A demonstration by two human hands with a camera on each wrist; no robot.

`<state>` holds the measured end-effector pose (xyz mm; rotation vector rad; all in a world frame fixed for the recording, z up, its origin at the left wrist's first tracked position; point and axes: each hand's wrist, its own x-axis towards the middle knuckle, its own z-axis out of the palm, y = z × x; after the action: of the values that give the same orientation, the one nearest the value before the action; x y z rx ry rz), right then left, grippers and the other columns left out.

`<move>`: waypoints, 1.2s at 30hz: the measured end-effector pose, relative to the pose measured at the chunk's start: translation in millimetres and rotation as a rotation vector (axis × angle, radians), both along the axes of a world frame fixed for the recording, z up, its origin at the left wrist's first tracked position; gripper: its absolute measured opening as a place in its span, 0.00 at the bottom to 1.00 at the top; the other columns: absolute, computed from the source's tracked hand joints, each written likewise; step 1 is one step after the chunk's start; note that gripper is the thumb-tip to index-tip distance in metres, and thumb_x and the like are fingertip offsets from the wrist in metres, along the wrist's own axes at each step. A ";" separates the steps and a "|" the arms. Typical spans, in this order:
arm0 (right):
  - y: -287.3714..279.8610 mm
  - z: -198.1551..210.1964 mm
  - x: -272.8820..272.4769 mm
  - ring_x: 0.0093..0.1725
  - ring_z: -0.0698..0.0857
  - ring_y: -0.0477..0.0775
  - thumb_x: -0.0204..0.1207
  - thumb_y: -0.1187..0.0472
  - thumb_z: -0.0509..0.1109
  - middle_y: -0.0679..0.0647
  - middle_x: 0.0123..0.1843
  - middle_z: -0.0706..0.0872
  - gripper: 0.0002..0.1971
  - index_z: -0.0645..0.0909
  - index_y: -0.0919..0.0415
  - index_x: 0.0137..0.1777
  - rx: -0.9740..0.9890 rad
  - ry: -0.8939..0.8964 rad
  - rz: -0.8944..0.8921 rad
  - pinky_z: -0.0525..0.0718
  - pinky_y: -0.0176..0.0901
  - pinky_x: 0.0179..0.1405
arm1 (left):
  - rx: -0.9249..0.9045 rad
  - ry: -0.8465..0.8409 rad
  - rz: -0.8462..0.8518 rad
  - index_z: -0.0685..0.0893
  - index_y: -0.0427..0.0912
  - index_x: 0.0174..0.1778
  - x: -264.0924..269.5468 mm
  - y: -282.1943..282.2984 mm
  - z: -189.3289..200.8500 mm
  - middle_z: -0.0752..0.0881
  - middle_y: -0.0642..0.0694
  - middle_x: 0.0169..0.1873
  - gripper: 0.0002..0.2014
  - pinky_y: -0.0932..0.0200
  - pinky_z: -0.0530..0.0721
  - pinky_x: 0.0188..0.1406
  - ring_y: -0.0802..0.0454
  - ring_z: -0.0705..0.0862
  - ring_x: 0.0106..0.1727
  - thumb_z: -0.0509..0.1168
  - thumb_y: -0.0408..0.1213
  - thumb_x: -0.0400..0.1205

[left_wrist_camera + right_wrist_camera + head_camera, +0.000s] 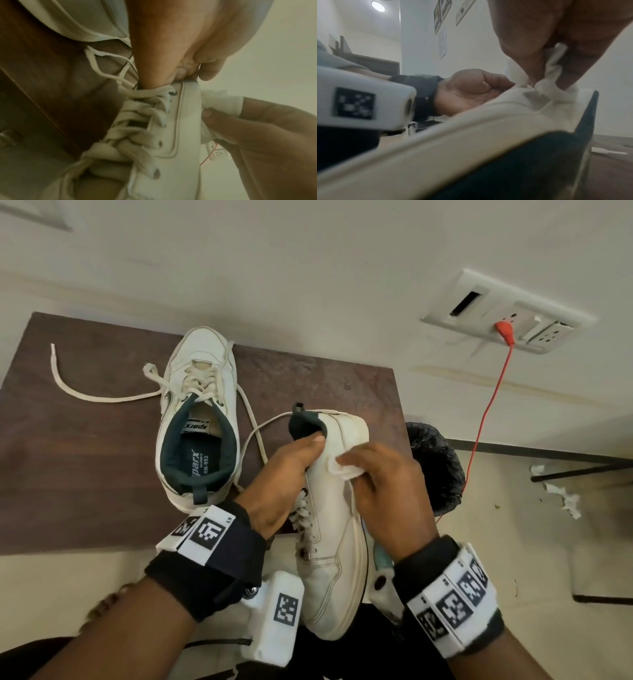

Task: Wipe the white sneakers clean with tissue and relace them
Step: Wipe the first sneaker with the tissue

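I hold one white sneaker (334, 546) on its side above the table's near edge, toe towards me. My left hand (286, 474) grips it at the collar, fingers tucked inside the opening and thumb over the dark lining. My right hand (380, 487) pinches a folded white tissue (344, 469) and presses it against the sneaker's side near the heel. In the right wrist view the tissue (551, 79) bunches between thumb and fingers on the white upper. The second sneaker (197, 419) stands upright on the brown table (85, 457), its lace (102, 397) trailing loose to the left.
A bin lined with a black bag (438, 467) stands just right of the table. An orange cable (486, 412) runs from a wall socket (510, 313) down behind it. Crumpled tissue scraps (565, 498) lie on the floor at the right.
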<state>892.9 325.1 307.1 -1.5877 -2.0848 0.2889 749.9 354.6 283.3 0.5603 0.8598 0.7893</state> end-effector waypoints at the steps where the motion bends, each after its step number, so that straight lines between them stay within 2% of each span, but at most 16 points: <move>1: -9.2 0.2 -0.2 0.42 0.87 0.51 0.68 0.76 0.66 0.55 0.45 0.89 0.13 0.89 0.64 0.46 -0.025 -0.005 0.038 0.83 0.37 0.44 | -0.022 -0.010 0.002 0.82 0.40 0.66 0.5 -0.1 0.8 0.88 0.39 0.60 0.19 0.49 0.82 0.64 0.45 0.86 0.61 0.51 0.43 0.89; 3: -27.4 0.8 -1.9 0.43 0.87 0.50 0.67 0.74 0.64 0.53 0.45 0.89 0.15 0.89 0.62 0.46 -0.058 -0.024 0.101 0.83 0.39 0.44 | -0.059 -0.031 0.000 0.83 0.41 0.64 1.6 -0.3 1.2 0.89 0.41 0.57 0.20 0.49 0.84 0.62 0.46 0.88 0.59 0.51 0.47 0.89; 7: -40.2 1.1 -1.9 0.41 0.88 0.54 0.64 0.75 0.68 0.55 0.45 0.88 0.14 0.89 0.64 0.47 -0.053 -0.089 0.109 0.85 0.45 0.40 | -0.018 -0.071 -0.030 0.84 0.47 0.50 2.4 -2.5 8.1 0.93 0.52 0.43 0.19 0.66 0.88 0.38 0.61 0.91 0.42 0.49 0.49 0.88; 9: -31.0 3.1 -2.6 0.40 0.87 0.54 0.65 0.76 0.70 0.56 0.45 0.88 0.13 0.89 0.65 0.48 -0.034 -0.128 0.057 0.87 0.46 0.38 | -0.003 -0.087 -0.039 0.83 0.47 0.49 2.9 -3.3 11.4 0.93 0.54 0.39 0.19 0.68 0.86 0.35 0.63 0.90 0.39 0.48 0.50 0.88; 11: -11.8 7.1 -2.9 0.39 0.87 0.53 0.66 0.77 0.73 0.56 0.44 0.88 0.12 0.89 0.65 0.48 -0.004 -0.138 -0.012 0.84 0.37 0.41 | 0.012 -0.075 -0.048 0.83 0.48 0.50 2.3 -3.5 12.8 0.92 0.56 0.38 0.20 0.69 0.86 0.38 0.64 0.90 0.41 0.47 0.51 0.88; 13: 10.0 10.4 -3.7 0.39 0.86 0.53 0.67 0.76 0.74 0.57 0.43 0.88 0.11 0.89 0.65 0.47 0.039 -0.116 -0.067 0.77 0.29 0.41 | 0.024 -0.050 -0.061 0.83 0.49 0.54 1.0 -2.5 12.0 0.92 0.54 0.46 0.21 0.65 0.85 0.51 0.62 0.89 0.50 0.47 0.53 0.87; 14: 18.1 11.3 -3.5 0.39 0.86 0.54 0.68 0.74 0.73 0.57 0.43 0.88 0.09 0.89 0.64 0.47 0.052 -0.124 -0.085 0.78 0.30 0.42 | 0.024 -0.040 -0.067 0.83 0.48 0.57 1.2 -2.4 11.3 0.91 0.52 0.51 0.22 0.62 0.83 0.58 0.60 0.88 0.55 0.47 0.54 0.86; 16: 27.0 11.7 -5.5 0.42 0.86 0.54 0.71 0.71 0.71 0.55 0.44 0.88 0.09 0.89 0.62 0.48 0.049 -0.182 -0.093 0.83 0.42 0.44 | 0.021 -0.042 -0.080 0.81 0.46 0.64 0.3 -1.5 10.4 0.89 0.47 0.58 0.25 0.59 0.81 0.64 0.56 0.87 0.60 0.46 0.56 0.86; 17: 27.1 11.2 -5.9 0.42 0.86 0.54 0.71 0.70 0.71 0.54 0.45 0.88 0.09 0.89 0.62 0.48 0.044 -0.192 -0.086 0.84 0.44 0.45 | 0.021 -0.050 -0.086 0.81 0.45 0.65 0.0 -1.1 10.4 0.89 0.47 0.59 0.26 0.60 0.82 0.62 0.56 0.87 0.60 0.46 0.56 0.86; 20: 13.6 11.7 -7.0 0.42 0.87 0.54 0.70 0.76 0.69 0.56 0.45 0.88 0.12 0.89 0.64 0.48 0.006 -0.134 0.006 0.81 0.36 0.43 | 0.007 -0.094 -0.104 0.82 0.48 0.59 -1.0 -1.1 8.4 0.91 0.52 0.50 0.25 0.66 0.86 0.50 0.59 0.89 0.53 0.45 0.57 0.86; 24: -16.6 8.7 -10.7 0.40 0.86 0.56 0.70 0.69 0.57 0.55 0.45 0.86 0.18 0.89 0.64 0.47 -0.063 -0.178 0.200 0.87 0.50 0.35 | -0.058 -0.112 -0.097 0.83 0.47 0.52 -2.5 0.4 9.8 0.92 0.52 0.43 0.26 0.67 0.88 0.39 0.60 0.90 0.44 0.45 0.61 0.84; 28: -36.5 6.3 -7.9 0.38 0.84 0.57 0.63 0.74 0.65 0.55 0.44 0.84 0.15 0.89 0.63 0.45 -0.134 -0.332 0.260 0.84 0.52 0.26 | -0.052 -0.128 -0.086 0.79 0.50 0.44 2.5 -0.8 13.1 0.89 0.60 0.27 0.22 0.73 0.82 0.27 0.69 0.87 0.30 0.44 0.58 0.86; 30: -35.0 5.6 -9.2 0.38 0.84 0.58 0.65 0.74 0.65 0.55 0.44 0.84 0.14 0.89 0.64 0.46 -0.146 -0.334 0.243 0.84 0.53 0.26 | -0.064 -0.137 -0.078 0.78 0.50 0.43 4.6 0.1 11.7 0.88 0.61 0.25 0.21 0.73 0.82 0.26 0.69 0.87 0.29 0.45 0.57 0.86; 33: -18.5 3.5 -15.3 0.37 0.84 0.58 0.74 0.64 0.57 0.56 0.43 0.85 0.16 0.88 0.65 0.46 -0.097 -0.294 0.155 0.85 0.51 0.27 | -0.100 -0.146 -0.045 0.81 0.47 0.46 3.2 3.7 6.2 0.91 0.55 0.30 0.23 0.69 0.85 0.29 0.63 0.89 0.33 0.47 0.58 0.85; 34: -11.7 2.5 -16.9 0.37 0.84 0.57 0.74 0.63 0.58 0.56 0.43 0.85 0.16 0.88 0.65 0.47 -0.086 -0.281 0.127 0.85 0.52 0.28 | -0.112 -0.144 -0.036 0.82 0.46 0.46 2.3 4.7 4.8 0.91 0.53 0.31 0.24 0.68 0.86 0.30 0.62 0.90 0.34 0.48 0.58 0.85; 36: -2.0 0.8 -17.4 0.38 0.84 0.57 0.73 0.70 0.65 0.57 0.43 0.85 0.11 0.89 0.65 0.48 -0.074 -0.266 0.098 0.85 0.54 0.30 | -0.112 -0.143 -0.026 0.82 0.45 0.45 1.3 6.5 2.3 0.91 0.53 0.30 0.25 0.70 0.86 0.30 0.62 0.89 0.33 0.47 0.59 0.85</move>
<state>875.5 323.0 308.0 -1.6447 -2.3835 0.1991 751.2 361.1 285.5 0.4107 0.7583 0.7432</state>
